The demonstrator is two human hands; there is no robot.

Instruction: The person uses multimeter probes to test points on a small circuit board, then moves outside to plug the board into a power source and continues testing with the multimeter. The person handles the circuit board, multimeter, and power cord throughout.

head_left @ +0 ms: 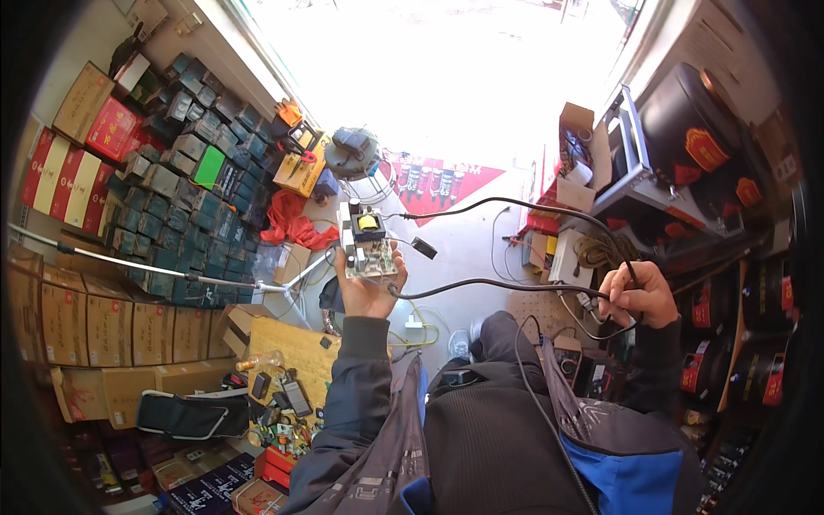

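Over there, below and left of the person's left hand point(369, 298), a yellow tabletop point(285, 342) carries a clear bottle point(267, 359), dark blocks point(296, 395) and a jumble of small parts point(290, 435); to that hand's right, a white plug point(415, 323) and yellow cable point(421, 345) lie on the pale floor point(459, 257)

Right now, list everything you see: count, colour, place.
circuit board: one, beige and black with yellow, left of centre
cable: two visible runs, black, centre to right
dark blocks: many, blackish, stacked left
cartons: several, brown, lower left
red cloth: one, red, left of the circuit board
work surface: one, yellow, lower left
small parts: many, mixed colours, on it
open carton: one, brown, upper right
rounded containers: several, black with red labels, right
shoe: one, pale, below centre
left hand: one, dark-sleeved, holding the circuit board
right hand: one, dark-sleeved, holding the cable
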